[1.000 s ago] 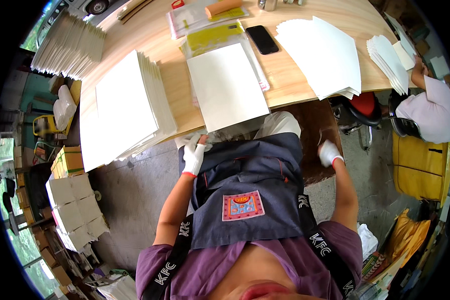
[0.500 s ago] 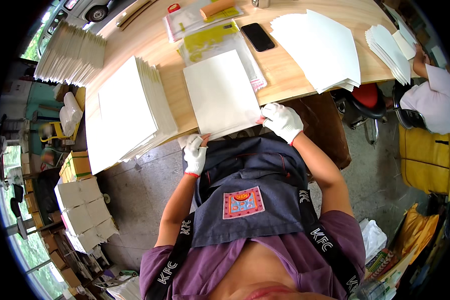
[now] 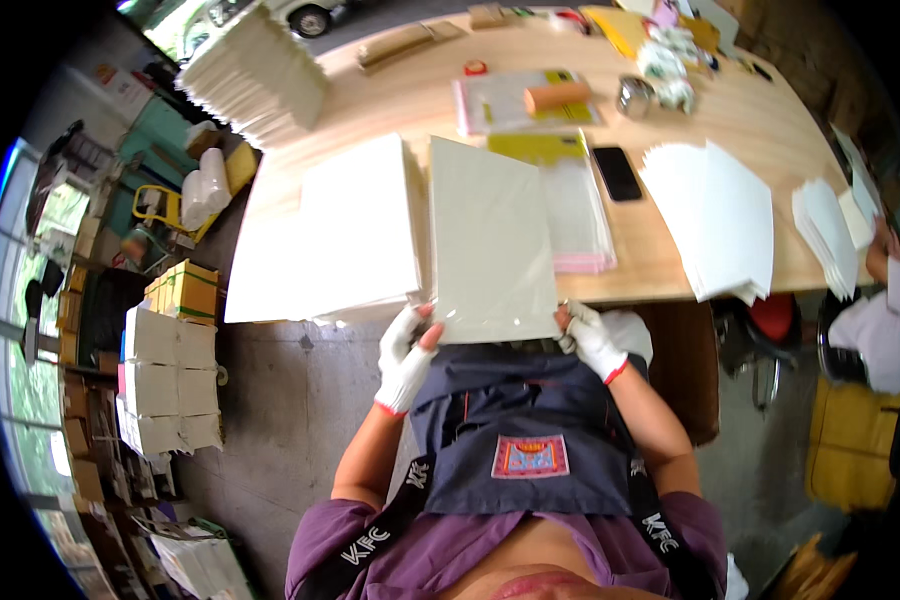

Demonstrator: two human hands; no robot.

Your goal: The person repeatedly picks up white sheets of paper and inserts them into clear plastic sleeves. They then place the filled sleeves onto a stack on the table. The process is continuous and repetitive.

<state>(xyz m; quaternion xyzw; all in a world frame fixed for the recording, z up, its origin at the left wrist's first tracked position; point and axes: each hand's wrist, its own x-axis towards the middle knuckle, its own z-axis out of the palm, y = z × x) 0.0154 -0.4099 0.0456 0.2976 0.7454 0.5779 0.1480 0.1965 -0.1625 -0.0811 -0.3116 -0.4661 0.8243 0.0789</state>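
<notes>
A large pale sheet [image 3: 490,235] in a clear sleeve lies on the wooden table [image 3: 660,270], its near edge hanging over the table's front. My left hand [image 3: 407,355], in a white glove, pinches the sheet's near left corner. Also gloved in white, my right hand [image 3: 590,338] grips the near right corner. A thick stack of white sheets [image 3: 345,235] lies just left of the held sheet. Under its right side is a pile of clear sleeves with a pink edge [image 3: 582,215].
A black phone [image 3: 617,172] and a fanned stack of white paper [image 3: 715,215] lie to the right. Another person [image 3: 885,320] sits at the table's right end. White boxes [image 3: 165,375] and yellow cartons [image 3: 185,290] stand on the floor at left.
My left hand rose from my apron to the sheet's near left corner. My right hand came up from beside my hip to the near right corner. The view tilted toward the table.
</notes>
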